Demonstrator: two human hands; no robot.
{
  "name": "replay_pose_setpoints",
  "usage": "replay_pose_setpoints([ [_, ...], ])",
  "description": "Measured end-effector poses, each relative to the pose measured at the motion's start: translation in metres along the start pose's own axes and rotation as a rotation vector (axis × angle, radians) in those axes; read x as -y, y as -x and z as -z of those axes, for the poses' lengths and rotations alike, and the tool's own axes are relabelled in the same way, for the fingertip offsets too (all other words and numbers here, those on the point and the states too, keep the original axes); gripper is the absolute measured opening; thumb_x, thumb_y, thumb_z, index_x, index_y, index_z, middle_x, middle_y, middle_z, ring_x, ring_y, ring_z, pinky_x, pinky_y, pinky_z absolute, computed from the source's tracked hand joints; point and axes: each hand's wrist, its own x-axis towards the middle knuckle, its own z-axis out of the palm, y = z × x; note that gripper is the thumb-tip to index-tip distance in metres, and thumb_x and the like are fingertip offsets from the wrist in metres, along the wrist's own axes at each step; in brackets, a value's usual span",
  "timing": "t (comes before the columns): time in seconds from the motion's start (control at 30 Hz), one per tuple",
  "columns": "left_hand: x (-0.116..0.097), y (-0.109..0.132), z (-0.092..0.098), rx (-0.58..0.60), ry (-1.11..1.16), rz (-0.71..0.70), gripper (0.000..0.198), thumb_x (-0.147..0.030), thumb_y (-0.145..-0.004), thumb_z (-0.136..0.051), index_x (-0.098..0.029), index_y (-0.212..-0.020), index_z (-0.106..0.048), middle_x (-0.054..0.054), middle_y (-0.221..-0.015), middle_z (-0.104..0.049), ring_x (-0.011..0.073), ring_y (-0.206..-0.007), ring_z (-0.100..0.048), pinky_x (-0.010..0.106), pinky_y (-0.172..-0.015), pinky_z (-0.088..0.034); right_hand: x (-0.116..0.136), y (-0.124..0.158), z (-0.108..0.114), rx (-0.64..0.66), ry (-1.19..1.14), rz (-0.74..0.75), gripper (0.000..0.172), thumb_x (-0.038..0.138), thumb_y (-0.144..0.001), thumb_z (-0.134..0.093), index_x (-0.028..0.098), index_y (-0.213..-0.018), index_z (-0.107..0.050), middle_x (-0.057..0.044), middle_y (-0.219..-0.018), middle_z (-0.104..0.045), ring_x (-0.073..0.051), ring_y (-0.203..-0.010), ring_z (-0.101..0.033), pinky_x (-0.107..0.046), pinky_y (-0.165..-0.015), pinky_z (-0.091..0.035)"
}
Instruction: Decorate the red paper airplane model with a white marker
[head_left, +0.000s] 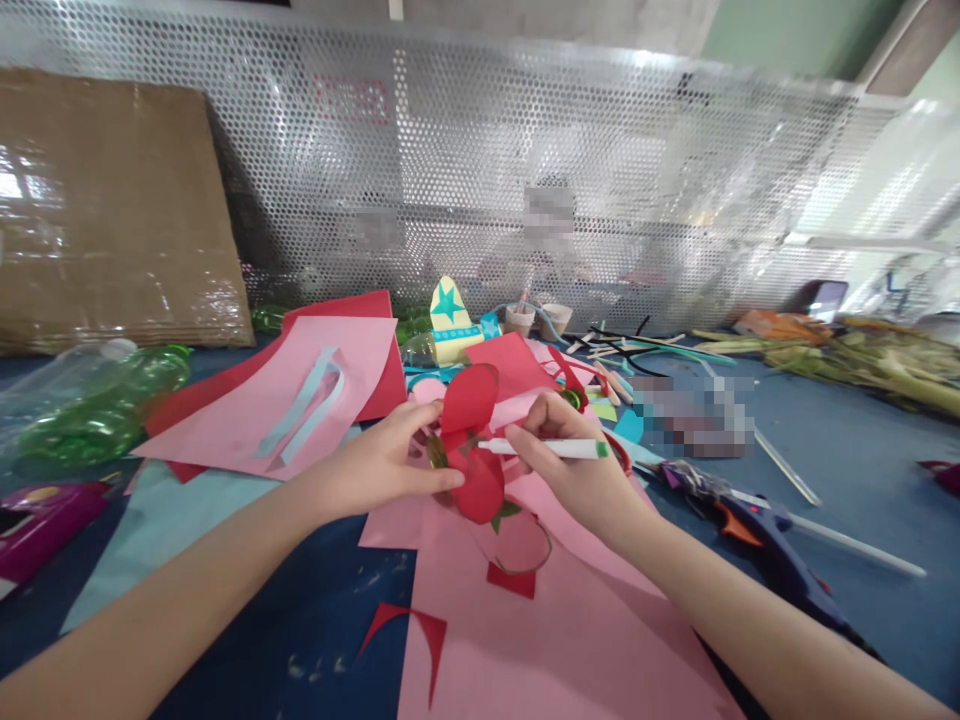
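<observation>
My left hand (390,462) pinches a red paper flower (471,440) with curled petals and a small green leaf, held just above pink paper (540,640). My right hand (571,462) is closed round a white marker with a green cap (551,448), whose tip touches the flower's middle. Both hands meet at the centre of the view over a blue table (862,470).
Pink and red sheets (300,400) with a pale blue strip lie at left, beside a green plastic bottle (97,410). A blue glue gun (757,530) lies right of my arm. Paper scraps, sticks and small cups crowd the back, before a perforated metal screen (480,170). Cardboard (105,210) leans at left.
</observation>
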Motion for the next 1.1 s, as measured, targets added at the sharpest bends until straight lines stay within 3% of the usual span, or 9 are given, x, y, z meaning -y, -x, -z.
replay_pose_setpoints([
  [1.1,0.0040,-0.0004,0.0001,0.006,-0.002,-0.012,0.055,-0.045,-0.072,-0.066,-0.025,-0.122,-0.053,0.004,-0.107,-0.057,0.0209,-0.088,-0.059,0.032,-0.079,-0.047,0.0044,-0.0020,0.0012,-0.031,0.002,0.000,0.027,0.024,-0.076,-0.057,0.022,-0.062,-0.035,0.007,-0.054,-0.035,-0.010,-0.052,-0.031,-0.024,-0.050,-0.026],
])
